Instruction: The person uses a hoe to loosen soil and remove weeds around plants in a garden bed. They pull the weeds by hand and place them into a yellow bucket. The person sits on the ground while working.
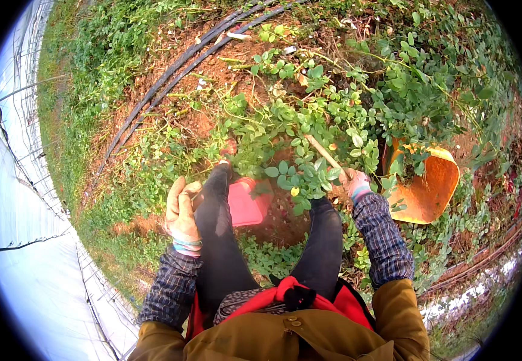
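My right hand point(355, 182), in a pale work glove, is closed around a wooden handle point(324, 151). The handle slants up and left into leafy stems point(309, 174), and its far end is hidden among the leaves. Beside my left knee, my left hand point(183, 207) is raised in a soiled glove, its fingers apart and slightly bent, with nothing visible in them. Between my legs, a pink plastic object point(249, 204) rests on the soil, partly behind my left leg; its kind is unclear. Right of my right hand lies a tilted orange plastic container point(426, 189), partly covered by leaves.
Black hoses point(170, 81) curve over the reddish soil at upper left. Dense leafy plants point(417, 90) spread across the upper right. White sheeting on a frame point(26, 259) runs along the left side. A white strip point(484, 295) lies at lower right.
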`<state>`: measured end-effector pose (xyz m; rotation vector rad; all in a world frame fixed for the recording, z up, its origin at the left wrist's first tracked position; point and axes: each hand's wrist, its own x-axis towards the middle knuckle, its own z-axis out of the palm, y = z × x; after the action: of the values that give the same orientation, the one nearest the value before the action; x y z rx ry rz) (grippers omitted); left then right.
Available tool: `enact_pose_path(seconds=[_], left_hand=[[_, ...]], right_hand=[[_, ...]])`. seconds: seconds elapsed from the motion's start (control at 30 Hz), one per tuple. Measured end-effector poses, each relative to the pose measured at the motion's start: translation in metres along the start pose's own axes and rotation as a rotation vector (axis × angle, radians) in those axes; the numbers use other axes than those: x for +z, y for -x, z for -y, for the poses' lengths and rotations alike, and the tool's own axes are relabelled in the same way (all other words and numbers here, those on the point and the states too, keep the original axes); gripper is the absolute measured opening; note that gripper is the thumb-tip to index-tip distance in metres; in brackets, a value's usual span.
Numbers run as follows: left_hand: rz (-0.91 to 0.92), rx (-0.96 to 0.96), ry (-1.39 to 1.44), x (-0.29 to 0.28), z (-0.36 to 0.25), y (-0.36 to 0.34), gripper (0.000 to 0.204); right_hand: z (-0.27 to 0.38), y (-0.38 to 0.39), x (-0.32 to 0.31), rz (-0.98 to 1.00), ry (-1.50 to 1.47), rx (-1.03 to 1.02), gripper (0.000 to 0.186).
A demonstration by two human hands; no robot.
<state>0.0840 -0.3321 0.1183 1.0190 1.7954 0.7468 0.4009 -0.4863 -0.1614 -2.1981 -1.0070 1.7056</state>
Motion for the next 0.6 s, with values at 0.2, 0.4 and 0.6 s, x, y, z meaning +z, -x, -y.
enact_pose_path(seconds=[0.2, 0.4, 0.6], left_hand=[[0.247, -0.081, -0.113, 0.024, 0.041, -0.048, 0.039], [0.344, -0.138, -0.157, 0.008, 0.094, -0.102, 0.035], [0.534, -0.474, 0.015, -0.009, 0.133, -0.144, 0.057]], right_hand=[[-0.028, 0.090, -0.019, -0.110, 0.177, 0.157, 0.035], [0.023, 0.191, -0.004, -0.142, -0.148, 0.216, 0.032], [0.137, 0.126, 0.069, 0.022, -0.378, -0.052, 0.033]])
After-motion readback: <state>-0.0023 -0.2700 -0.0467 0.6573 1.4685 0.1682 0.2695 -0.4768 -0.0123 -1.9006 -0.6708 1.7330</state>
